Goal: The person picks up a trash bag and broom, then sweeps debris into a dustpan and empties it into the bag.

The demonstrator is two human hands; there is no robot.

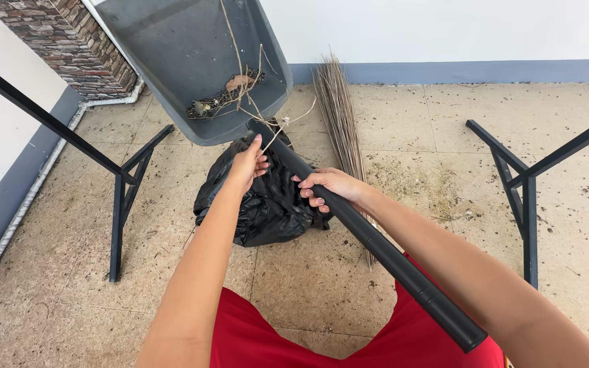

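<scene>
Nearest the camera: red garment point(253, 341) at the bottom edge, over the person's lap or legs. Black tubular dustpan handle point(376, 242) runs from lower right, its butt end near the right forearm, diagonally up-left to the pan.

Right hand point(332, 187): fingers wrapped closed around the handle about midway along its length, knuckles up.

Left hand point(247, 163): further up, beside the handle, fingers pinched together on the rim of the black plastic rubbish bag point(267, 204). Bag sits crumpled on the tiled floor point(308, 286), directly under the lower lip of the pan.

Grey dustpan point(185, 61): raised and tilted, lip pointing down toward the bag. Inside, near the lip, a clump of dry twigs, leaves and debris point(230, 92); a few thin stalks hang over the edge.

Behind the bag: stick broom point(341, 116) lying on the floor, bristles fanning toward the far wall. Scattered dirt on tiles to its right.

Black metal table legs point(121, 204) at left, another set at right. Brick column at far upper left.
</scene>
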